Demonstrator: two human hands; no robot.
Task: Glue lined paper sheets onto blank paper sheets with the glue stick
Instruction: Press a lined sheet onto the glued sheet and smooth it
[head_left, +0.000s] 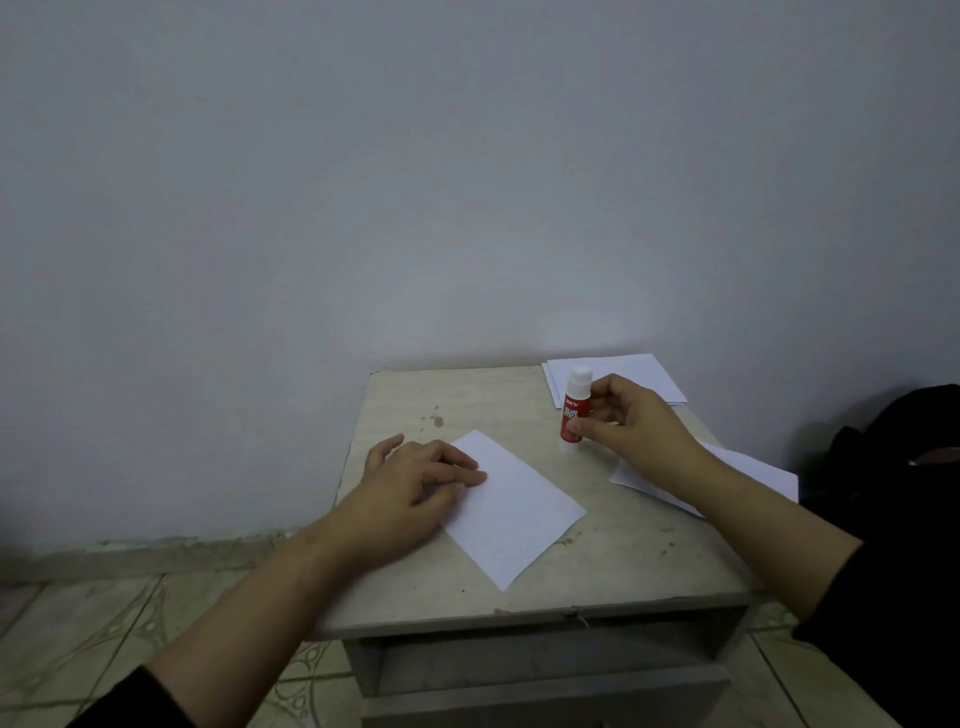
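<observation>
Two bare hands work over a small, square-topped bedside table (426, 395) of pale, stained, matte board, set in the lower centre of the frame against a plain grey wall (363, 182). The left hand (415, 483) lies flat with its fingers nearly straight and slightly spread, the fingertips pressing the left corner of a white rectangular sheet of paper (511, 512) that sits askew in the middle of the tabletop; its surface looks smooth, and any ruling is too faint to tell. The right hand (631, 421), right of centre, curls its thumb and fingers round a cylindrical plastic glue stick (573, 410), which stands upright on the table with its white cap on. The red label carries white lettering that reads roughly "GLUE STICK", partly covered by the thumb.

A thin stack of white sheets (639, 374) lies at the table's far right corner, behind the glue stick. Another white sheet (748, 473) lies under the right wrist at the right edge. Below the tabletop, an open shelf (545, 654) shows at the bottom of the frame; its contents cannot be made out. Patterned glossy floor tiles (93, 623) fill the lower left. A black fabric heap (893, 431) sits at the right edge.
</observation>
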